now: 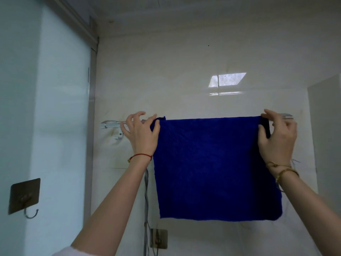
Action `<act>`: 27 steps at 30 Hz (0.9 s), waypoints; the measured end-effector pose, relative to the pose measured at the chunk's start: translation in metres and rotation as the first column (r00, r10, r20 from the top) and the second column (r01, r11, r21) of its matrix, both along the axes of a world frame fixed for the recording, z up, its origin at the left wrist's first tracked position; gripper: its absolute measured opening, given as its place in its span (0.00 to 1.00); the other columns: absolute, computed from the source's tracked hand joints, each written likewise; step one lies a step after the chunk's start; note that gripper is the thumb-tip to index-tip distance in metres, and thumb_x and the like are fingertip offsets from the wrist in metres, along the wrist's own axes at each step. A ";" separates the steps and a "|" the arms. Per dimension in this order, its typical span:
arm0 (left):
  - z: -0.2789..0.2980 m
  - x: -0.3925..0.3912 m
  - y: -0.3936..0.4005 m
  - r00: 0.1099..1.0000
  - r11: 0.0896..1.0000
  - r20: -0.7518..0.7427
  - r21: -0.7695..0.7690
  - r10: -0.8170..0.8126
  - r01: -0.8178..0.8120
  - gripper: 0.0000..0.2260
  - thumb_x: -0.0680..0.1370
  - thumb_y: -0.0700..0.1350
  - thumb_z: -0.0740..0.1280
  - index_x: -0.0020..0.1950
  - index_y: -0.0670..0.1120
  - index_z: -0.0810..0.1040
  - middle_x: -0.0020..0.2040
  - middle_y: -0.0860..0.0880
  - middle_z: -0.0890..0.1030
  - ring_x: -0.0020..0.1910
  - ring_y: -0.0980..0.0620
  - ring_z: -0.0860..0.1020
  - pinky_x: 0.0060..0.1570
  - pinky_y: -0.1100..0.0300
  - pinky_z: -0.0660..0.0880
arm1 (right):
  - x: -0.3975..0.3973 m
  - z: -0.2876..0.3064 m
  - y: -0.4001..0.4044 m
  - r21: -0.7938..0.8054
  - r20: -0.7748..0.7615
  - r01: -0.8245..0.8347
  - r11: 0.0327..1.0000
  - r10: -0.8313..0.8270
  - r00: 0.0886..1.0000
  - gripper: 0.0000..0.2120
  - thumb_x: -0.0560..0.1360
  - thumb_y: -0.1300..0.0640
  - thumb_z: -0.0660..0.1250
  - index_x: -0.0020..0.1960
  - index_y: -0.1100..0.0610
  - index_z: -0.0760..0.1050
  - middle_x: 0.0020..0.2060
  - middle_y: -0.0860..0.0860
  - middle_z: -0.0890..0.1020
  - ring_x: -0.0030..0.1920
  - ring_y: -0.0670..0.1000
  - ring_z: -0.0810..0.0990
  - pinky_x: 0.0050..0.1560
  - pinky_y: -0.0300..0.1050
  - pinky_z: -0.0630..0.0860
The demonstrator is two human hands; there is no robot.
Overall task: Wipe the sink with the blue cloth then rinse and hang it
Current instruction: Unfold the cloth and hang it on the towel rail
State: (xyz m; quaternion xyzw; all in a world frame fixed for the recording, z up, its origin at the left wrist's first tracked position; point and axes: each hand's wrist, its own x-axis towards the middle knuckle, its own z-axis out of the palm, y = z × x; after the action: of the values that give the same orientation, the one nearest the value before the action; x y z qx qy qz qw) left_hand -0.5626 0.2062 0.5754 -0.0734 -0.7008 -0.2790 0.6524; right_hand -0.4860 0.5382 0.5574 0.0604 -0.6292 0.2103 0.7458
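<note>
The left hand (141,133) pinches the upper left corner of the blue cloth (214,167) between thumb and forefinger, its other fingers spread, while the right hand (277,134) grips the upper right corner, the two hands held wide apart. The cloth hangs flat over the metal towel rail (112,123) on the pale tiled wall (184,80). A stick-on hook (25,197) sits low on the left panel.

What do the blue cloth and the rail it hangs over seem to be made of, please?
The blue cloth looks like soft microfibre or terry: matte, fuzzy nap, limp drape. The rail appears to be metal, probably aluminium or steel, given its silvery sheen and its bright highlights.
</note>
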 end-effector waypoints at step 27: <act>0.005 -0.001 0.022 0.587 0.311 -0.155 0.726 -0.794 0.613 0.17 0.74 0.56 0.73 0.35 0.47 0.72 0.32 0.54 0.72 0.34 0.56 0.71 0.37 0.62 0.69 | -0.005 -0.006 -0.001 -0.498 0.018 -0.738 0.456 0.856 0.517 0.19 0.76 0.61 0.68 0.65 0.51 0.72 0.43 0.46 0.80 0.45 0.44 0.79 0.46 0.39 0.76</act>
State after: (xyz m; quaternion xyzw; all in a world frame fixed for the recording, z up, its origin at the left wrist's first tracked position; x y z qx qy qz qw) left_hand -0.5631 0.2281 0.5805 -0.0799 -0.4968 -0.7914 0.3472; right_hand -0.4915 0.5368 0.5516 0.1562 -0.5552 0.6766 0.4579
